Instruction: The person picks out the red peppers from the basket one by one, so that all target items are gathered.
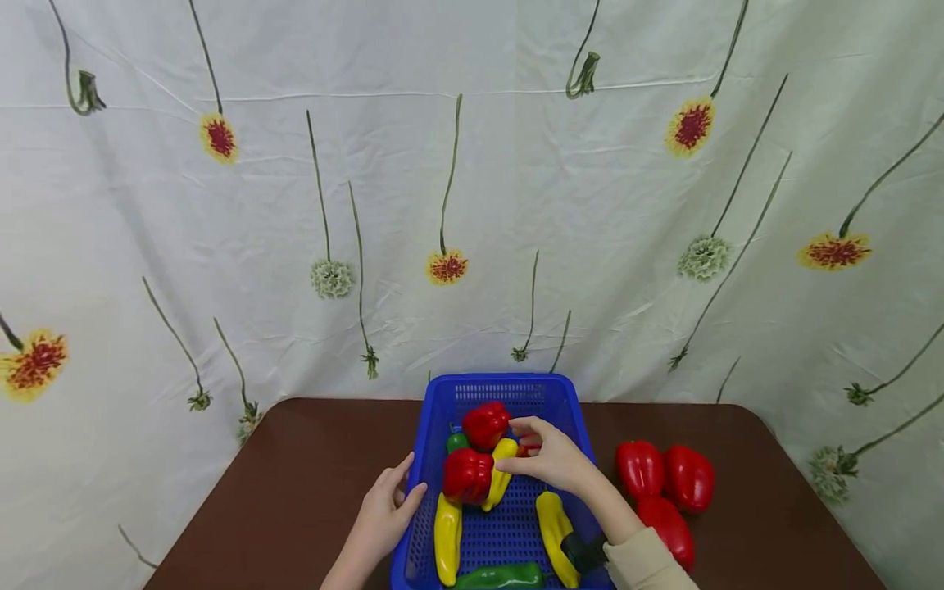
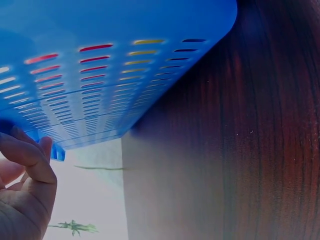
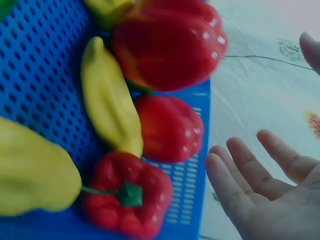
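My right hand [image 1: 546, 455] hovers over the blue basket [image 1: 435, 410] with thumb and fingers spread. In the right wrist view its fingers are apart and hold nothing. Nearest to it are a red bell pepper [image 1: 487, 424], another red bell pepper [image 1: 468, 477] and a yellow pepper [image 1: 503, 475] between them. A third red bell pepper [image 3: 129, 195], with a green stem, is mostly hidden behind that hand in the head view. At the basket's left rim is my left hand [image 1: 379, 512], thumb and forefinger apart, fingertips right at the rim; its fingers are loosely bent in the left wrist view.
Toward the basket's near end lie a long yellow pepper [image 1: 447, 541], another yellow pepper [image 1: 555, 533] and a green pepper [image 1: 501, 577]. Several red bell peppers [image 1: 640, 469] sit on the brown table [image 1: 317, 459] right of the basket. A flowered cloth [image 1: 398, 205] hangs behind.
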Demonstrator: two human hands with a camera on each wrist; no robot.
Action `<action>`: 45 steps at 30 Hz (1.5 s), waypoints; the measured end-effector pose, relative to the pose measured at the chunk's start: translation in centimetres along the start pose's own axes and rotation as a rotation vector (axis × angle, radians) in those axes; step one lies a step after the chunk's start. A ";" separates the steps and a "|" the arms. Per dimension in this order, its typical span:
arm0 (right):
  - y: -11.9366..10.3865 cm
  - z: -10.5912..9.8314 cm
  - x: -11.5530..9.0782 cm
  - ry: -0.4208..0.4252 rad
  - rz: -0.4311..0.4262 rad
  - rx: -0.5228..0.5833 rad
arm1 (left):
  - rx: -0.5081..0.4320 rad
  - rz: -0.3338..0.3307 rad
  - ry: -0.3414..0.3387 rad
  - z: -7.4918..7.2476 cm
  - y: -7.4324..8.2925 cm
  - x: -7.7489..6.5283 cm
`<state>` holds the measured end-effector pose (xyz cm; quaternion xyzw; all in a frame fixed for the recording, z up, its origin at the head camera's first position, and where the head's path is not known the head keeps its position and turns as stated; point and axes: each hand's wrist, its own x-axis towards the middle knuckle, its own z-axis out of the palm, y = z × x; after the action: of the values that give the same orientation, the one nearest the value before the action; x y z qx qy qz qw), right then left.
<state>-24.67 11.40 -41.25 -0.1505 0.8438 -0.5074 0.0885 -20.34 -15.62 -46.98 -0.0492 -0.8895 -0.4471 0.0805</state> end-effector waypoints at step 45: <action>2.1 4.7 2.8 -0.077 -0.016 -0.066 | 0.014 -0.006 0.011 0.3 0.0 0.1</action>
<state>-26.20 7.50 -45.29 -0.1796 0.8549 -0.4738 0.1119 -20.43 -15.36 -47.16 -0.0436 -0.8922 -0.4414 0.0847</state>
